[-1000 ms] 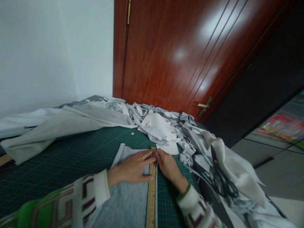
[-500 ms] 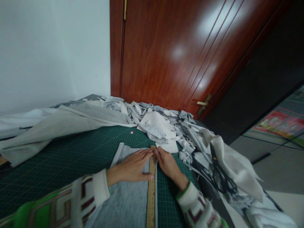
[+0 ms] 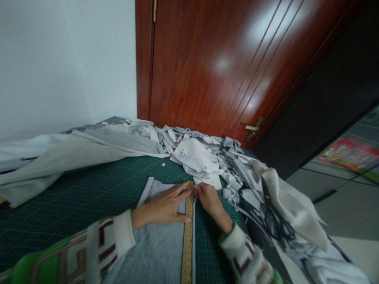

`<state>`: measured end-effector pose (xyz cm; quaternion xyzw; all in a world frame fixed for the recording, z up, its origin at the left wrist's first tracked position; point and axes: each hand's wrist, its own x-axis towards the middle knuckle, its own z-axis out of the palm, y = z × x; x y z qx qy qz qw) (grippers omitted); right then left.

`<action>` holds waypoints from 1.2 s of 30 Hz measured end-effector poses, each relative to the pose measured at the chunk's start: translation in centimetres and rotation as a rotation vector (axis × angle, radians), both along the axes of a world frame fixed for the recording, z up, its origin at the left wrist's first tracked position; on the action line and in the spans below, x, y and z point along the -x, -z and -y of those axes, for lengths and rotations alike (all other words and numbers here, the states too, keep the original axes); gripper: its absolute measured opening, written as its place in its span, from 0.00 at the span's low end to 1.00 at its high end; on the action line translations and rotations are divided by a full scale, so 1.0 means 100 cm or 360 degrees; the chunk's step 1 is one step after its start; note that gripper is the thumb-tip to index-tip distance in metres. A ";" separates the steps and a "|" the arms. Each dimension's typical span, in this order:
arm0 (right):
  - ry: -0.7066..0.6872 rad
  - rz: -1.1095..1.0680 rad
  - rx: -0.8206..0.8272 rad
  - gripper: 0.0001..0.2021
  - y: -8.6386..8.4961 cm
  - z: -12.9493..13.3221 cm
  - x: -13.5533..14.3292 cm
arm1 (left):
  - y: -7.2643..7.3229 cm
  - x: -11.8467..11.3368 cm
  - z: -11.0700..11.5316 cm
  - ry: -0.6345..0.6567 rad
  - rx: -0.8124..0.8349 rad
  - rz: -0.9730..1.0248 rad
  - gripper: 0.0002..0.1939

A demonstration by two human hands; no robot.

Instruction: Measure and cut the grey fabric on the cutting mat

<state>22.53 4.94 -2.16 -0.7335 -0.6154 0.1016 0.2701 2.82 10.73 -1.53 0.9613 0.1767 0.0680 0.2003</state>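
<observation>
A piece of grey fabric (image 3: 154,244) lies flat on a green cutting mat (image 3: 97,201). Along its right side runs a yellowish ruler (image 3: 187,240), with a narrow strip of the fabric showing beyond it. My left hand (image 3: 166,205) rests on the fabric, fingers spread, fingertips and thumb pressing on the ruler. At the ruler's far end, my right hand (image 3: 209,199) has its thumb and fingers pinched together on the fabric's right edge. The fingertips partly hide what lies between them.
Fabric scraps (image 3: 233,165) are heaped along the back and right. Black-handled scissors (image 3: 275,221) lie on the right pile. A long pale cloth (image 3: 89,146) covers the back left. A small pink disc (image 3: 163,164) sits on the mat. Behind stands a wooden door (image 3: 201,71).
My right thumb and fingers have shifted slightly at the fabric's edge. My left hand keeps pressing the ruler, its fingers a little more spread. The view has moved very slightly.
</observation>
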 end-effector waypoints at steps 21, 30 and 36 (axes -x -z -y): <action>0.0167 0.0146 0.0055 0.13 -0.008 -0.002 0.011 | -0.002 -0.001 0.004 -0.0079 -0.0067 -0.0005 0.45; 0.0279 0.0326 0.0166 0.12 -0.006 -0.002 0.018 | -0.012 -0.001 0.007 -0.0091 -0.0095 -0.0098 0.46; 0.0292 0.0394 0.0250 0.13 -0.006 -0.003 0.018 | -0.009 -0.002 0.006 -0.0070 -0.0116 -0.0139 0.47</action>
